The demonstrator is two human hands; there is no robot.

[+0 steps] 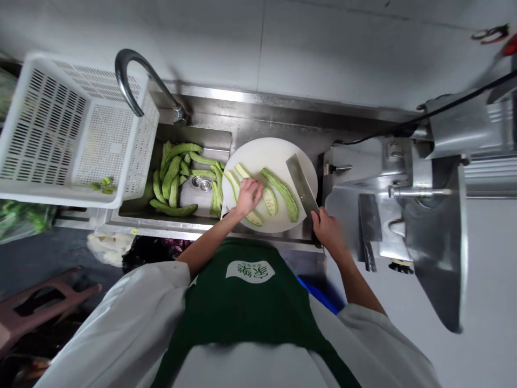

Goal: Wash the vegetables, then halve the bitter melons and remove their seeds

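My right hand (326, 229) is wrapped round the handle of a cleaver (302, 186), its broad blade lying over the right side of a round white cutting board (262, 148). Over the middle of the board, my left hand (249, 196) has its fingers curled down on a split gourd half (253, 217); the fingertips are partly hidden. Another cut half (269, 200) shows its pale, seeded inside beside that hand. Between the hand and the blade lies a ridged green gourd (280, 193), skin side up. More pale cut lengths (232, 182) lie at the board's left.
Several whole green gourds (172, 175) lie in the steel sink (208, 141) on the left, under a curved faucet (139, 75). A white plastic basket (135, 134) holding a few green scraps stands beyond it. A metal slicing machine (434, 231) stands close on the right.
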